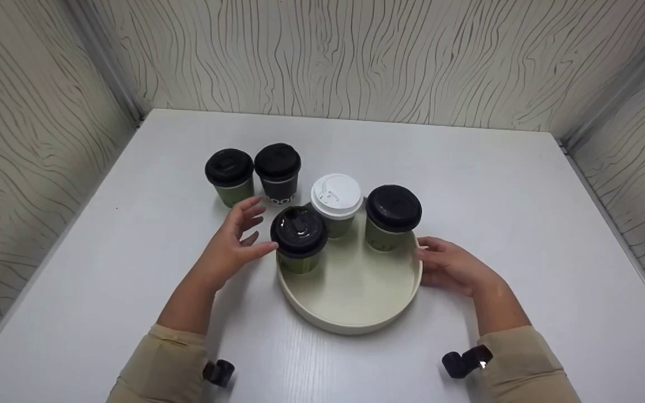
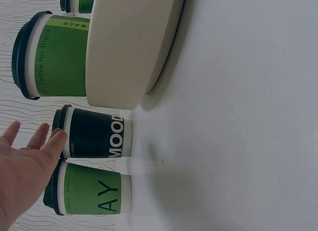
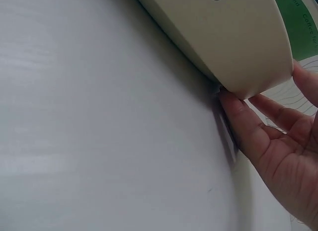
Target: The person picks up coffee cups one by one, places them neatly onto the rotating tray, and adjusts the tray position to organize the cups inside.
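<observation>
In the head view, a round cream tray point(image 1: 350, 323) holds three lidded paper coffee cups. A green cup with a glossy black lid point(image 1: 299, 230) is at its left, a white-lidded cup point(image 1: 336, 196) at the back, and another black-lidded green cup point(image 1: 392, 210) at the right. My left hand point(image 1: 235, 240) is spread beside the left cup, thumb tip close to its lid; whether it touches cannot be told. At the tray's right edge, my right hand point(image 1: 451, 266) grips the wall, with a finger low against the base in the right wrist view.
Behind my left hand, a green cup point(image 1: 230, 173) and a dark cup lettered MOOD point(image 2: 99, 134) stand side by side on the white table point(image 1: 490, 184). Patterned wall panels point(image 1: 322, 61) enclose the table's back and sides. A small black device point(image 1: 465, 361) sits at each wrist.
</observation>
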A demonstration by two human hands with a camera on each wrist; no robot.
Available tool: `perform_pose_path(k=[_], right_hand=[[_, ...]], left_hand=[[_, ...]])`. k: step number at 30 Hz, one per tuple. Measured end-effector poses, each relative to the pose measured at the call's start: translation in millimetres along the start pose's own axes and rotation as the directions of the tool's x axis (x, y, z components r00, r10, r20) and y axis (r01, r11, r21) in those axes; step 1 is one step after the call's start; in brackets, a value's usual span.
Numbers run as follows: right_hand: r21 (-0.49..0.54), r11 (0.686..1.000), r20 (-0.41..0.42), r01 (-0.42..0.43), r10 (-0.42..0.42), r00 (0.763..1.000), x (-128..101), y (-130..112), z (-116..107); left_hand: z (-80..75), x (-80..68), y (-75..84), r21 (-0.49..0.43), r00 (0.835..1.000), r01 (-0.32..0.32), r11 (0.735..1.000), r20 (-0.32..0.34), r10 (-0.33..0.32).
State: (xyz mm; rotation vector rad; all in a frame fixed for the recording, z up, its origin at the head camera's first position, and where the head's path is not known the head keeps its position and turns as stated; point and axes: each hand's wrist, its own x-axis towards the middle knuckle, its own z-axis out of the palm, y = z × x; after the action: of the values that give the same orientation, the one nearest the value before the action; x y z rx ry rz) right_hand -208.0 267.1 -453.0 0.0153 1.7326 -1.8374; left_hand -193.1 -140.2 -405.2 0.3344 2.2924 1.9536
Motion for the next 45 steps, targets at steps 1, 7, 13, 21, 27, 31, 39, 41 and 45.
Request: perform_pose_path(k=[1, 7, 13, 21, 27, 31, 39, 41, 45], right_hand=[[-0.001, 1.000, -0.002, -0.001, 0.001, 1.000, -0.9, 0.3, 0.7], [0.024, 1.000, 0.006, -0.010, 0.010, 1.000, -5.3, 2.7, 4.1], [0.027, 0.999, -0.002, -0.020, 0.020, 1.000, -10.5, 4.8, 9.1], [0.006, 1.000, -0.002, -0.014, 0.014, 1.000, -13.3, 9.1, 11.3], [-0.003, 1.000, -0.001, -0.021, 0.021, 1.000, -15.5, 11.2, 12.8], [-0.005, 1.000, 0.003, -0.027, 0.027, 1.000, -17.5, 12.5, 14.1], [0.037, 0.999, 0.038, -0.030, 0.028, 0.999, -19.6, 12.8, 13.5], [0.039, 0.999, 0.042, -0.021, 0.019, 0.999, -19.2, 11.8, 12.0], [0.051, 0.999, 0.018, -0.008, 0.007, 1.000, -15.9, 9.3, 9.5]], left_hand=[[-0.9, 0.2, -0.1, 0.003, 1.000, 0.002, 1.000, -0.001, -0.002], [-6.3, 2.2, -1.5, 0.002, 1.000, 0.009, 1.000, -0.013, -0.009], [-10.2, 3.8, -2.3, 0.009, 1.000, 0.024, 1.000, -0.021, -0.023], [-12.6, 4.8, -4.4, 0.033, 0.999, 0.033, 0.999, -0.030, -0.032], [-15.0, 5.0, -4.0, 0.032, 0.999, 0.041, 0.999, -0.027, -0.040], [-16.1, 4.4, -3.0, 0.036, 0.999, 0.050, 0.998, -0.022, -0.049], [-16.6, 4.0, -2.3, 0.025, 0.998, 0.060, 0.998, -0.016, -0.060], [-16.5, 4.1, -2.6, 0.028, 0.998, 0.061, 0.998, -0.015, -0.060], [-16.5, 4.1, -3.6, 0.034, 0.998, 0.061, 0.998, -0.015, -0.060]])
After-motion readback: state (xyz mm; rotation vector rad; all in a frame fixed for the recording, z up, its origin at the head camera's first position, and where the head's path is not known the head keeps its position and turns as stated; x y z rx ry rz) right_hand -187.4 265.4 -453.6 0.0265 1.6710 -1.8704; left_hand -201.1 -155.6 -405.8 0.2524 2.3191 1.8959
